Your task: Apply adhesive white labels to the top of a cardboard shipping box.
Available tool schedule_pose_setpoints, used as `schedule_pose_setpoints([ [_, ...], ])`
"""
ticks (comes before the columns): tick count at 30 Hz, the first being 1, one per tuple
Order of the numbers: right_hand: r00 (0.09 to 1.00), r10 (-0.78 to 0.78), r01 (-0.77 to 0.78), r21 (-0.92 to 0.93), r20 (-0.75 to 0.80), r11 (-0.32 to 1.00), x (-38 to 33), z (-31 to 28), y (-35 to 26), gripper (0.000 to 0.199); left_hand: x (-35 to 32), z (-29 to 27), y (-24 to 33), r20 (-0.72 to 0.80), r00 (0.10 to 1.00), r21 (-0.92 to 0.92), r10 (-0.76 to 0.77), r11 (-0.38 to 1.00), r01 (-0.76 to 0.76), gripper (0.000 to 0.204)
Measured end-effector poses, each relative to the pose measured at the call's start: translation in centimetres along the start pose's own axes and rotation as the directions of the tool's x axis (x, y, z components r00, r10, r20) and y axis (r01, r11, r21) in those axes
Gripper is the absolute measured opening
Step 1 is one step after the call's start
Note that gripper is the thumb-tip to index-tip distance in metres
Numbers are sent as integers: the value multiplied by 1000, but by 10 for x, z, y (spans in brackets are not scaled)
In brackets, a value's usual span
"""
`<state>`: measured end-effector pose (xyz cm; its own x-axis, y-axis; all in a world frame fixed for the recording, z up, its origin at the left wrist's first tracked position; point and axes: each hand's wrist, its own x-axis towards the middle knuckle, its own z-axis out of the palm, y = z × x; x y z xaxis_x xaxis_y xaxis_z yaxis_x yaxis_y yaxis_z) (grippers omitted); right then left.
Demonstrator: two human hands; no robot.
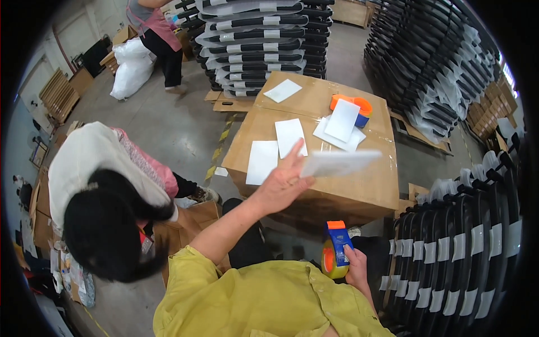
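A large cardboard box [348,185] stands in front of me. Over its near edge, my left hand [283,181] pinches a white sheet [342,163] between thumb and fingers; the sheet is tilted and smeared by motion. Two white sheets [262,162] lie flat beside that hand, and another sheet [283,90] is at the box's far left corner. Farther right, several white sheets [343,121] are piled against an orange and blue tape dispenser [364,106]. Low at my right side, my right hand [356,265] grips a second tape dispenser [337,247], blue and orange with a yellowish roll.
A co-worker [106,208] bends down close on my left, over an open carton [199,213]. Tall stacks of black curved frames [258,48] with white wrapping rise behind the box, with more frames [460,264] at my right. Another person [157,33] stands far left by a white sack [133,67].
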<state>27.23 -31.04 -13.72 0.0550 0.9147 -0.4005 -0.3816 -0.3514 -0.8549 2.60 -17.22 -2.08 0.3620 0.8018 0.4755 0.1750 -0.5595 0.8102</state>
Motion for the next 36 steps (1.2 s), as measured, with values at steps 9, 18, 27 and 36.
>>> schedule_pose_setpoints([
  [9, 997, 59, -59, 8, -57, 998, 25, -10, 12, 21, 49, -113, -74, -421, 784, -281, -456, 888, 365, 20],
  [18, 978, 110, -122, -58, -177, 991, 38, -14, 21, 21, 68, -159, -179, -293, 948, 773, 127, 615, 156, 25],
  [27, 992, 109, -114, -83, -62, 990, 30, 9, 1, 27, 87, -92, -156, 110, 993, 924, 47, 362, -120, 43],
  [36, 993, 20, -29, -69, -115, 997, 2, 11, 0, 25, 67, 28, -112, 353, 898, 768, -264, 629, -117, 58],
])
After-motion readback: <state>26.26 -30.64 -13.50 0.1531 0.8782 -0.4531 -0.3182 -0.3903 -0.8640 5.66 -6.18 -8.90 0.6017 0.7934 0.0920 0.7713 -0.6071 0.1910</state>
